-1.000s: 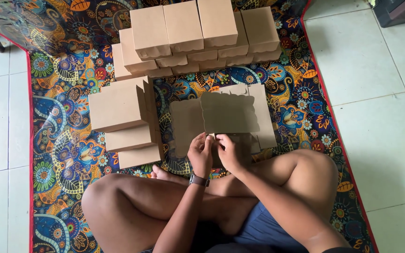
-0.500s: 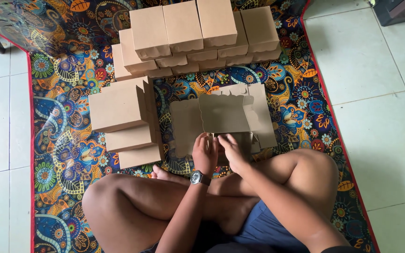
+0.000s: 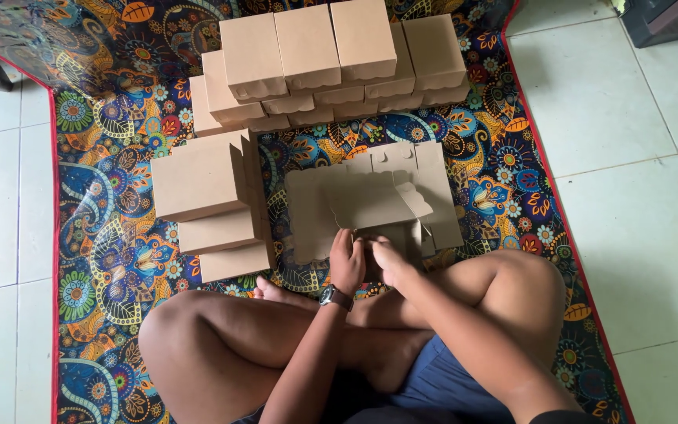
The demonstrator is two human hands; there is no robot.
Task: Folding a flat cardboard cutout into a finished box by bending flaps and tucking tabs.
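I sit cross-legged on a patterned mat. My left hand (image 3: 347, 263), with a watch on the wrist, and my right hand (image 3: 388, 261) are both closed on the near edge of a brown cardboard box blank (image 3: 370, 206). The blank is half folded, with a scalloped flap raised on its right side. It rests on a pile of flat brown blanks (image 3: 433, 184) lying on the mat just beyond my knees.
A stack of folded brown boxes (image 3: 205, 200) stands to the left of the blanks. A larger pile of finished boxes (image 3: 331, 59) sits at the far end of the mat (image 3: 103, 259). White floor tiles (image 3: 637, 157) surround the mat.
The blank was held up in front of me; it now lies lower on the flat pile, with both hands pressed at its near edge and a side flap folded up.
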